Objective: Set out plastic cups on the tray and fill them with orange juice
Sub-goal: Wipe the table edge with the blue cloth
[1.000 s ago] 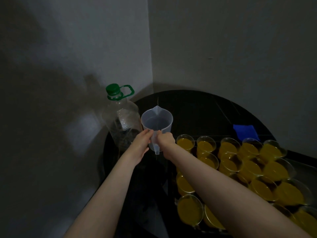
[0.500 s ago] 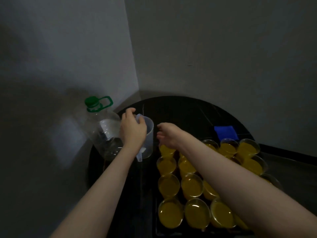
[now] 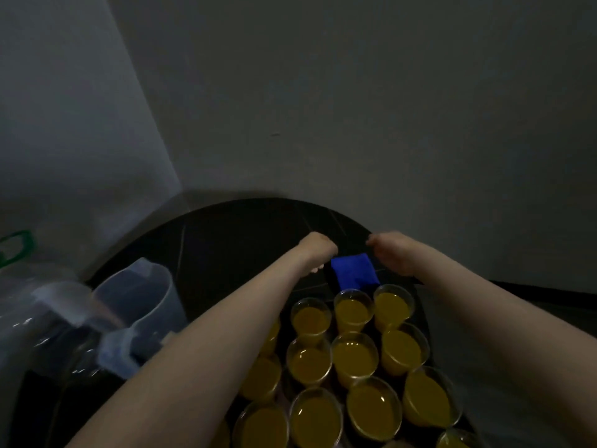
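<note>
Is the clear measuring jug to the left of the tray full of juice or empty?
Empty. The measuring jug stands upright, and only its dark inside shows through the clear wall, with no orange as in the cups.

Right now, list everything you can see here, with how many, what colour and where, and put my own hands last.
cups of orange juice: more than a dozen in view, some cut off or hidden by the arm, clear plastic with yellow-orange juice, packed in rows at lower centre and right
tray: one, black, under the cups
jug: one, clear plastic, looks empty, left of the cups
large bottle: one, clear with a green handle, blurred, far left
blue cloth: one, beyond the cups, between the hands
table: one, dark, in the wall corner
left hand: left of the cloth, fingers curled, contact unclear
right hand: right of the cloth, grip unclear
</note>
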